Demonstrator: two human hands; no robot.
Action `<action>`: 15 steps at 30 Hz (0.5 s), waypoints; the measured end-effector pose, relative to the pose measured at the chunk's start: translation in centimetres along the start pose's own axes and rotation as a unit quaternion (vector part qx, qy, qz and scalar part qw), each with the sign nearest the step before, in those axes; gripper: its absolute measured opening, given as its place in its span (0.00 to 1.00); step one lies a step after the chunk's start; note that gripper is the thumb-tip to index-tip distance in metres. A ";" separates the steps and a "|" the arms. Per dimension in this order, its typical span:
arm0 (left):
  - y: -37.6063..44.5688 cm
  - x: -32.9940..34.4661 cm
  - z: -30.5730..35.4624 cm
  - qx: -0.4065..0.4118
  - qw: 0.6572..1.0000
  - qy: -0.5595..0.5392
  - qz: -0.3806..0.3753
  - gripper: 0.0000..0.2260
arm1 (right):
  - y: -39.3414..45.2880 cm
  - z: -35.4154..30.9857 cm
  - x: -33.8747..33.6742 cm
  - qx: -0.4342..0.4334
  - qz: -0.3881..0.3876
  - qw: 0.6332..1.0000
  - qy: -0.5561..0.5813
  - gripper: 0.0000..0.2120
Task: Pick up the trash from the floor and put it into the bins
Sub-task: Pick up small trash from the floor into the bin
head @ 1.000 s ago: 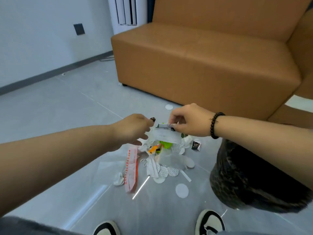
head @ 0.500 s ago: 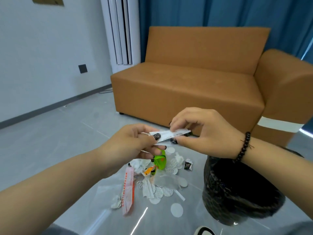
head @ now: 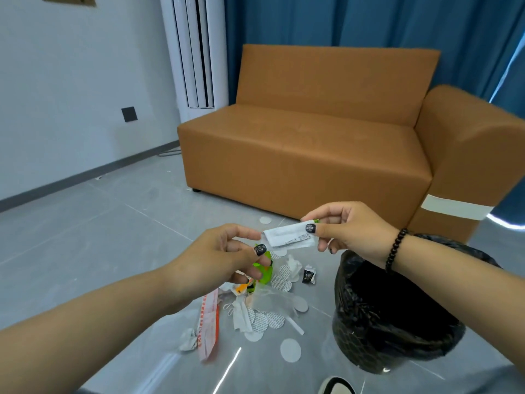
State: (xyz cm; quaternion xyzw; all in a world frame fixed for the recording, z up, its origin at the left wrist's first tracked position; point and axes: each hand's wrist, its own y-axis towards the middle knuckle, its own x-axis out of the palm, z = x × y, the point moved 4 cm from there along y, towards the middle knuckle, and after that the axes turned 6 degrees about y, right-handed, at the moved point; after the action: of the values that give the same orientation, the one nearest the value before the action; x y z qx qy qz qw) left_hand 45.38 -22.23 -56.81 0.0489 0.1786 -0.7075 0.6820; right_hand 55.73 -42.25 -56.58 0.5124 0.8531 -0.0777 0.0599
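paper is what the person has in hand: a small white wrapper (head: 289,236) with faint grey print, held in the air above the litter and up-left of the bin (head: 397,314). the right hand (head: 352,231) pinches its right end between thumb and forefinger, the other fingers curled loosely below. the left hand (head: 227,257) has its forefinger tip at the wrapper's left edge, thumb bent beneath; whether it truly grips the edge or only touches it cannot be told. the wrapper looks very light, thin and limp, sagging a little along its lower flap, so it likely needs only a fingertip pinch at an end and would flutter if dropped from height. the bin, lined with a black bag, stands on the grey floor (head: 85,237) just right of the scattered trash (head: 264,311), which includes white discs, a red-and-white packet and a green scrap. an orange sofa (head: 312,155) sits behind.
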 end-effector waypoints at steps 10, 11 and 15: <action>1.4 1.5 -2.7 -0.053 0.994 0.049 -0.086 0.08 | 0.3 11.6 -11.1 0.238 0.266 0.884 -0.300 0.06; 1.6 1.8 -2.8 -0.055 0.992 0.053 -0.096 0.08 | 0.0 12.9 -11.7 0.262 0.261 0.867 -0.335 0.06; 2.3 2.6 -3.7 -0.060 0.989 0.067 -0.121 0.08 | -0.9 16.9 -12.9 0.281 0.228 0.836 -0.412 0.02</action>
State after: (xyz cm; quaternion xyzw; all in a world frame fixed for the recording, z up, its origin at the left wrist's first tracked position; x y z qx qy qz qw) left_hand 46.79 -23.55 -61.45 0.0328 0.2703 -0.7682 0.5794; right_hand 61.40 -57.12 -70.75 0.6082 0.5498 -0.5020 0.2754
